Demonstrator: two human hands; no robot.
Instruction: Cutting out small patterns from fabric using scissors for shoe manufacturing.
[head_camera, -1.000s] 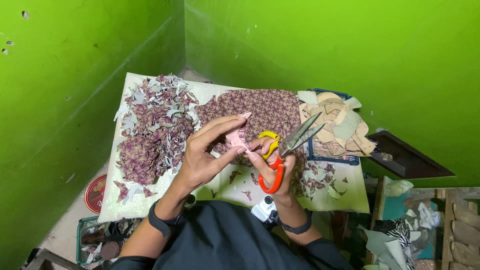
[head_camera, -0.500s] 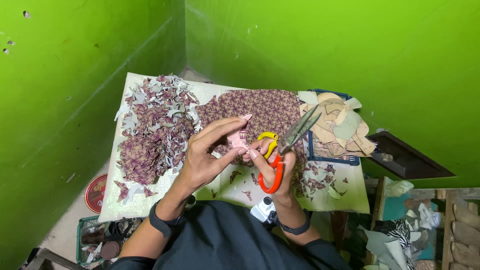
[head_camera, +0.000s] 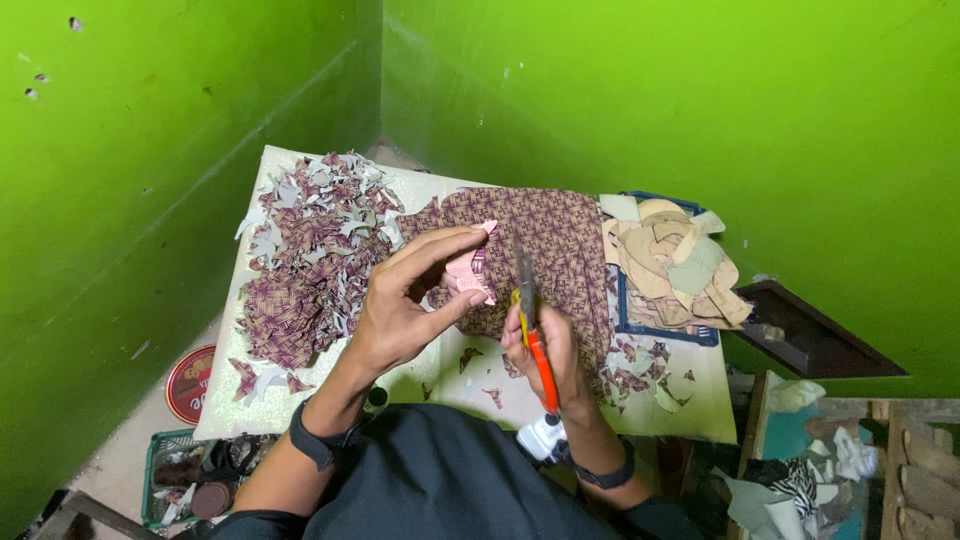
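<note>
**Fingers pinching a small pink piece beside the scissor blades**

The fingers (head_camera: 455, 240) of the left hand (head_camera: 400, 310) are closing on a small pink piece (head_camera: 468, 272) of material, thumb below and forefinger stretched out above it, holding it up at the centre of the frame. The right hand (head_camera: 545, 345) is gripping a pair of scissors (head_camera: 532, 325) with orange and yellow handles, its fingers curled shut through the loops; the blades are pointing up and away, just to the right of the pink piece, and seen edge-on, so whether they are parted cannot be told.

The likeliest trouble from here, as a judgement: the piece is small and the left fingertips are sitting very near the blades, so a cut taken too close could nick a finger, or the piece could twist in the light pinch and be cut crookedly. A dropped piece could also get lost among the scraps below.

The left wrist is bending inward with the palm turned toward the right hand, forearm rising from the lower left of the frame; the right forearm is coming up from the lower centre, wrist fairly straight. Both wrists are wearing dark bands.

Beneath the hands, the bench (head_camera: 700, 400) is carrying a woven purple patterned sheet (head_camera: 560, 240) at the centre, a heap of purple scraps (head_camera: 310, 260) at the left, and tan cut-outs (head_camera: 670, 260) piled at the right.
</note>
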